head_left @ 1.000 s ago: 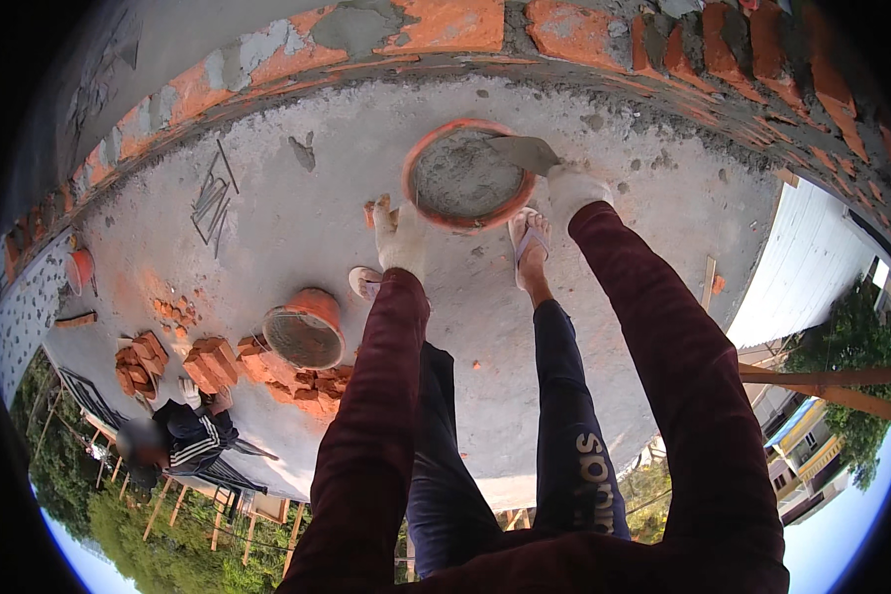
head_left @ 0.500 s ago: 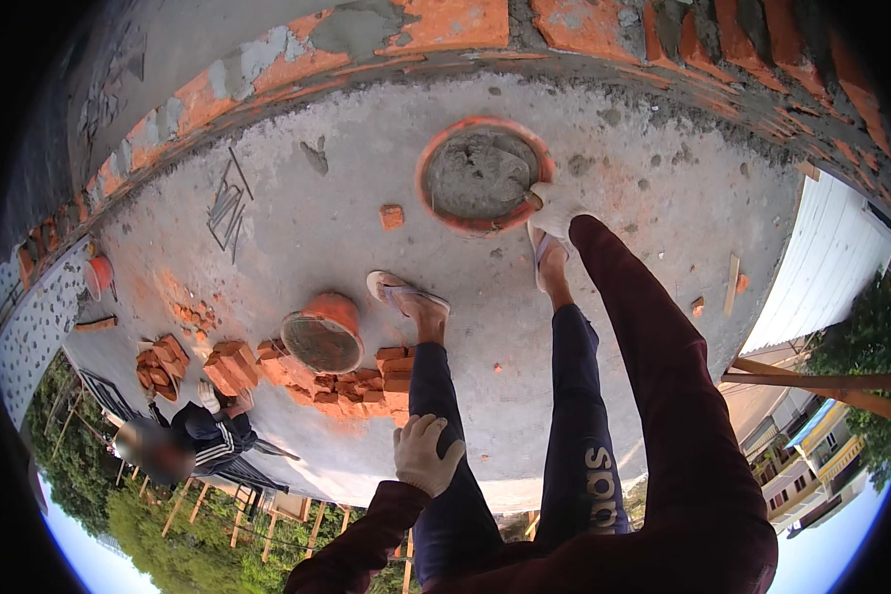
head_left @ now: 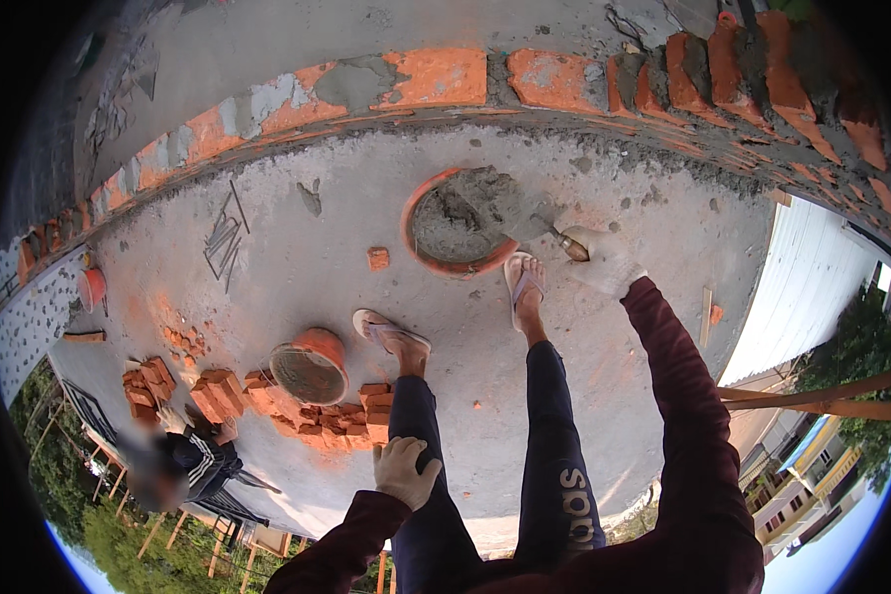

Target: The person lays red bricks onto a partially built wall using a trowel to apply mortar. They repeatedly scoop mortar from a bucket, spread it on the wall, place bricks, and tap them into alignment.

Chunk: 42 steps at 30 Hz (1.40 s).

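My right hand (head_left: 606, 262), in a pale work glove, is closed round the wooden handle of a trowel (head_left: 570, 246). The trowel's blade carries grey mortar and is over the right side of a round orange tub (head_left: 473, 267). Wet mortar (head_left: 450, 218) fills much of this tub, heaped toward its far right. My left hand (head_left: 406, 472), also gloved, lies over my left knee with its fingers stretched and holds nothing.
A low brick wall (head_left: 436, 79) curves across the far side. A brick piece (head_left: 378, 258) lies left of the tub. Nearer left are a tilted orange bucket (head_left: 317, 356), stacked bricks (head_left: 342, 428) and metal rods (head_left: 226, 238). A co-worker (head_left: 198, 460) crouches by the bricks.
My right hand has drawn the trowel from inside the tub toward the right, bringing mortar on the blade. The view has shifted slightly. My left hand stays on the knee.
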### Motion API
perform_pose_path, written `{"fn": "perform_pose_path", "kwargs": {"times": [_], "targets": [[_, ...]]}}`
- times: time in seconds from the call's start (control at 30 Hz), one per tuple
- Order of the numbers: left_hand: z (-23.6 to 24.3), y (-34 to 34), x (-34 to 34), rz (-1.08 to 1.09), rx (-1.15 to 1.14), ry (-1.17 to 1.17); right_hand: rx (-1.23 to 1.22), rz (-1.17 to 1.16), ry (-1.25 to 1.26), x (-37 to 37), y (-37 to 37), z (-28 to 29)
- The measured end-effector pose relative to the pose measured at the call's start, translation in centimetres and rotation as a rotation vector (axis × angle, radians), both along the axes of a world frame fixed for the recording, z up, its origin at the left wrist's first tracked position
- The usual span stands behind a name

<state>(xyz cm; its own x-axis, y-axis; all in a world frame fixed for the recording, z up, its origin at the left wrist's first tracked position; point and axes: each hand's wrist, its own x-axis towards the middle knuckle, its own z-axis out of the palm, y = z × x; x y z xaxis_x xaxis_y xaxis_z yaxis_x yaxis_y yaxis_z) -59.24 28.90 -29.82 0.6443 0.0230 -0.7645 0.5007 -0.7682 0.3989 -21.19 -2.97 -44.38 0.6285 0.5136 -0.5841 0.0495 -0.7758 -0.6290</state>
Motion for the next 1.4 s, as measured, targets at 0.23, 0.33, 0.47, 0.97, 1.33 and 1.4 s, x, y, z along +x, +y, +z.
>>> {"fn": "perform_pose_path", "kwargs": {"times": [0.23,0.33,0.47,0.97,1.33,1.4], "targets": [[0.3,0.1,-0.5,0.022,0.016,-0.053,-0.105,0.022,-0.687,9.7,0.3,6.4],[0.3,0.4,-0.2,-0.001,-0.002,-0.051,-0.328,0.078,-0.856,12.9,0.9,3.8],[0.0,0.3,-0.2,-0.021,0.019,-0.092,-0.506,0.069,-0.884,14.0,2.5,-0.8],[-0.2,1.5,0.2,0.016,0.005,-0.078,-0.050,-0.605,0.000,8.6,12.6,-2.2],[0.0,2.4,0.2,0.005,0.000,-0.038,-0.255,-0.411,-0.153,7.3,8.8,1.1],[0.1,2.3,0.4,-0.003,0.001,-0.048,-0.216,-0.279,-0.159,8.6,13.2,1.2]]}}
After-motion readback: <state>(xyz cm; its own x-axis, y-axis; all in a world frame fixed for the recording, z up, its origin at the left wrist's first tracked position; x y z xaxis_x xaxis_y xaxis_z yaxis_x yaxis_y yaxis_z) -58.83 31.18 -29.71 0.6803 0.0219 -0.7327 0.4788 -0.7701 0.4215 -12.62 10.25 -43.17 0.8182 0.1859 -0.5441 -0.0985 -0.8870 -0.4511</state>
